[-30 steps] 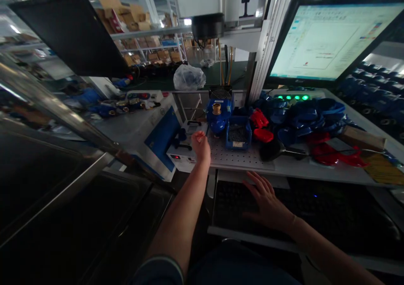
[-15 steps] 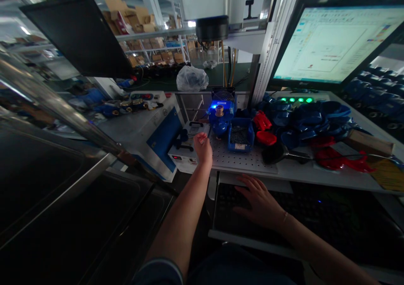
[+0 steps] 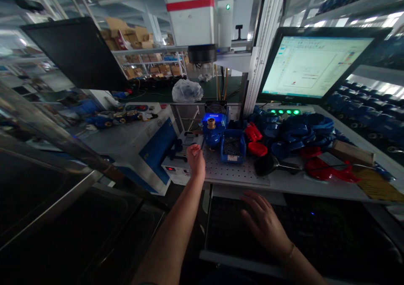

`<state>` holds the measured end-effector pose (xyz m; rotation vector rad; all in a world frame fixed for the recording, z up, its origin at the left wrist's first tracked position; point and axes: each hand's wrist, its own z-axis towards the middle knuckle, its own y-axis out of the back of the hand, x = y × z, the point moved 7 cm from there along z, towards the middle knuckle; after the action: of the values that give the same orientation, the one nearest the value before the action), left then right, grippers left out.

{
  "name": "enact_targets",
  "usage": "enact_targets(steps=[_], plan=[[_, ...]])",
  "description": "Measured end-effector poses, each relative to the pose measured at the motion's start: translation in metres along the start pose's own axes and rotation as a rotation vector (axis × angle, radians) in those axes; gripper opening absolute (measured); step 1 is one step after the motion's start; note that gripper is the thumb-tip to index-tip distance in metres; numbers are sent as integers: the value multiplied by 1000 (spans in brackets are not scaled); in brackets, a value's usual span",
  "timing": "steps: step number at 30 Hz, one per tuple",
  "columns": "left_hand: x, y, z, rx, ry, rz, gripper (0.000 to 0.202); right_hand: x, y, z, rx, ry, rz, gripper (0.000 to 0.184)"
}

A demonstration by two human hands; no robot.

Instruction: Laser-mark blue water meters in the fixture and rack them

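Observation:
My left hand (image 3: 196, 161) is raised at the front of the bench, beside a white control box (image 3: 173, 170). Its fingers are curled in toward the palm, and nothing shows in them. Just beyond it stands a blue water meter body (image 3: 213, 138) with a brass threaded end on top, lit by blue light. My right hand (image 3: 263, 220) is over the left part of a dark keyboard (image 3: 227, 222), fingers spread and holding nothing. The keyboard sits on a pull-out tray; whether the fingertips touch its keys is too dark to tell.
A blue bin (image 3: 232, 148) of small dark parts stands on the perforated plate. To its right lie red caps (image 3: 257, 149), a black handheld scanner (image 3: 267, 164) and piled blue covers (image 3: 295, 129). A lit monitor (image 3: 312, 66) stands behind; a black lens head (image 3: 202, 54) hangs above.
The view has tilted up, so the bench sits lower in the picture. My right hand's fingers have shifted slightly over the keyboard. My left hand keeps its curled pose near the control box.

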<state>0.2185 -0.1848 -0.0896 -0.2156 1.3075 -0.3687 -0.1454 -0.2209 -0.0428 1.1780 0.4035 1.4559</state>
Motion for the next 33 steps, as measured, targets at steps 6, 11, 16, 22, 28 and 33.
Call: enact_targets(steps=[6,11,16,22,28,33], plan=[[0,1,0,9,0,9,28,-2,7,0,-77,19,36,27],[-2,1,-1,7,4,4,30,-2,9,-1,-99,9,71,23],[-4,0,-1,4,2,2,28,-1,9,-3,-107,12,90,23],[-1,1,0,4,3,1,29,-2,9,-2,-117,5,101,22],[1,1,1,3,1,6,29,-2,6,-3,-123,12,103,21],[1,0,1,3,8,9,28,-2,6,-3,-122,25,114,22]])
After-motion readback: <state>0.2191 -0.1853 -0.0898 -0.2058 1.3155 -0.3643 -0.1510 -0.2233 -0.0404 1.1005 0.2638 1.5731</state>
